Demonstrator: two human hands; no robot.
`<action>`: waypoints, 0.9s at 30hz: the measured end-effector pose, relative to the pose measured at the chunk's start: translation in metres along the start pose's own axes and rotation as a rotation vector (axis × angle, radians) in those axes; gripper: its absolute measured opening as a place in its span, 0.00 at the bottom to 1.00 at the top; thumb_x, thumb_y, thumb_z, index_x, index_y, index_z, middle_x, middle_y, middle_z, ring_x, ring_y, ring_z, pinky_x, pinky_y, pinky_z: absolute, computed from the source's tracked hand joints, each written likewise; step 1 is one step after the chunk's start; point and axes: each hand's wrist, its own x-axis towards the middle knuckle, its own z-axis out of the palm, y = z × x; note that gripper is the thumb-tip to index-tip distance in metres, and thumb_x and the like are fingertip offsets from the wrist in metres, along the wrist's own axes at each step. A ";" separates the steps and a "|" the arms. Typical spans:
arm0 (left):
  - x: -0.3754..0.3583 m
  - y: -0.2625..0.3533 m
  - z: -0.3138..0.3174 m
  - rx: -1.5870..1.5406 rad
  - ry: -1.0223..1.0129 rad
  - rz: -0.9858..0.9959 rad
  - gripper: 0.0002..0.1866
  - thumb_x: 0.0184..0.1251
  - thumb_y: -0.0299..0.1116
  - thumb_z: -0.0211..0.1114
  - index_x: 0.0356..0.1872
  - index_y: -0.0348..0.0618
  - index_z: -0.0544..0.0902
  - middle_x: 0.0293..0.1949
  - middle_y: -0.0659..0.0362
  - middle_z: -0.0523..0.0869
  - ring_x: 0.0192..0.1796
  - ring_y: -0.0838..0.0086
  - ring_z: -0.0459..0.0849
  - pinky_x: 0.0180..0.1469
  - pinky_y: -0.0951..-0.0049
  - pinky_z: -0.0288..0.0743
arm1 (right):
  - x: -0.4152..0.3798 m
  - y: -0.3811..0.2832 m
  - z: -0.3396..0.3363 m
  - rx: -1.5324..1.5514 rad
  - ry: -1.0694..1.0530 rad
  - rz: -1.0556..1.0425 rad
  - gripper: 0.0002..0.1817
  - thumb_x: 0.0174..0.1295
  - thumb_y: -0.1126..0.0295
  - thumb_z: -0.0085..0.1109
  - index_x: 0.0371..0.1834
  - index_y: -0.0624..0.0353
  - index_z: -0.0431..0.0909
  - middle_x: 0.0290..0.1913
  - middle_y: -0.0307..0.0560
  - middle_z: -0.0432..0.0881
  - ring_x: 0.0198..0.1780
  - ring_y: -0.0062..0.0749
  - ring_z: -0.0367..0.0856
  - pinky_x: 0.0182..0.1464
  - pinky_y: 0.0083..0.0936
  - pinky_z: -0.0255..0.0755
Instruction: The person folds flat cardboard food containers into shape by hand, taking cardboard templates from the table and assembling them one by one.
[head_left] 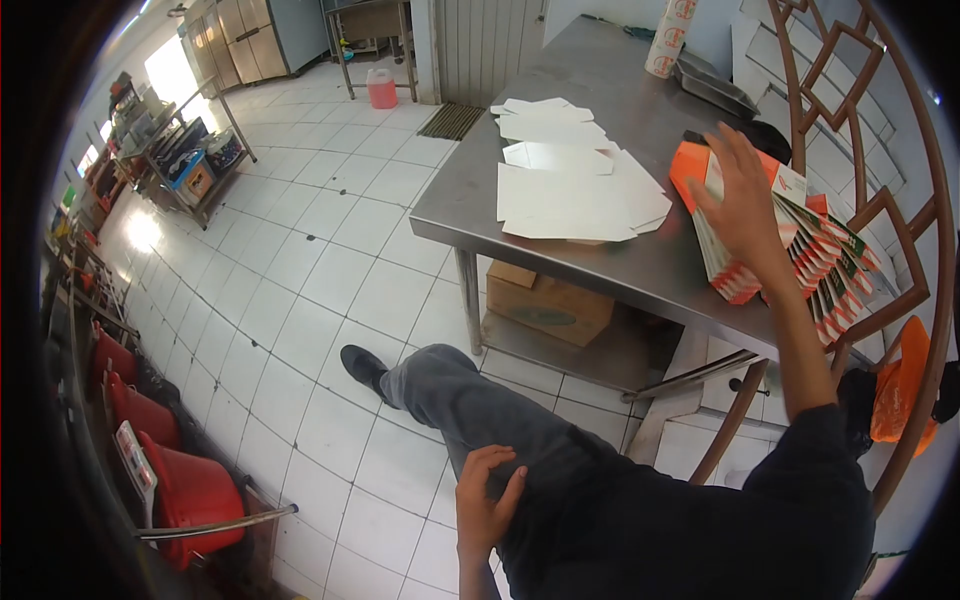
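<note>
My right hand (738, 205) is stretched over a stack of flattened orange, white and green printed cartons (735, 275), fingers extended and thumb apart. More of these cartons fan out to the right, beneath my forearm. To the left, an unfolded white carton blank (570, 195) with flaps and crease lines lies on the steel table (590, 60), its plain side up. Low in front of my body, my left hand (487, 497) hangs by my thigh with nothing in it, fingers loosely bent and thumb apart.
A printed roll (670, 40) and a dark metal tray (715, 85) are at the table's far end. A cardboard box (550, 305) sits on the shelf underneath. Brown metal bars (900, 250) border the right side. Red chairs (190, 490) line the left, across the tiled floor.
</note>
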 end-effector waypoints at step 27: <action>0.037 -0.049 -0.014 0.332 0.493 -0.347 0.06 0.75 0.24 0.61 0.46 0.32 0.78 0.39 0.51 0.81 0.36 0.67 0.82 0.39 0.67 0.77 | -0.190 -0.201 0.109 0.946 -1.043 0.291 0.34 0.64 0.53 0.74 0.64 0.67 0.74 0.61 0.64 0.82 0.62 0.53 0.83 0.64 0.39 0.75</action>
